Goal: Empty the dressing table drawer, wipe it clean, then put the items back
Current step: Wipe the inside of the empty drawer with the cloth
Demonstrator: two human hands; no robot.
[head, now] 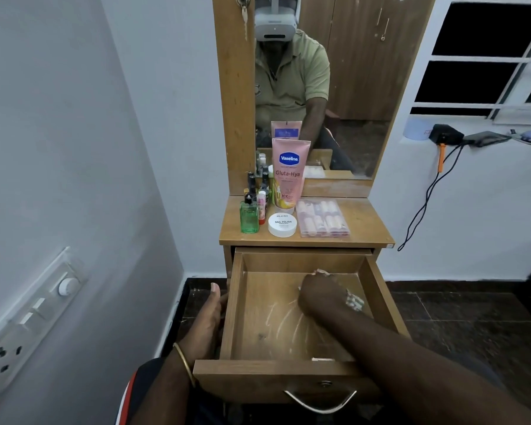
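Note:
The wooden drawer (236,302) stands pulled out, with pale streaks on its bare floor. Inside it my right hand (322,294) grips a crumpled cloth (354,301) against the floor near the back right. My left hand (209,317) rests flat against the drawer's left outer wall, fingers straight. On the table top (365,222) stand a pink Vaseline tube (289,173), a white nail polish remover jar (282,224), a green bottle (249,217), several small bottles (258,188) and a clear nail case (323,218).
A mirror (350,118) rises behind the table top. A wall with a switchboard (28,320) runs close on the left. A black cable (426,204) hangs down the right wall under a window ledge. Dark floor tiles (457,317) lie to the right.

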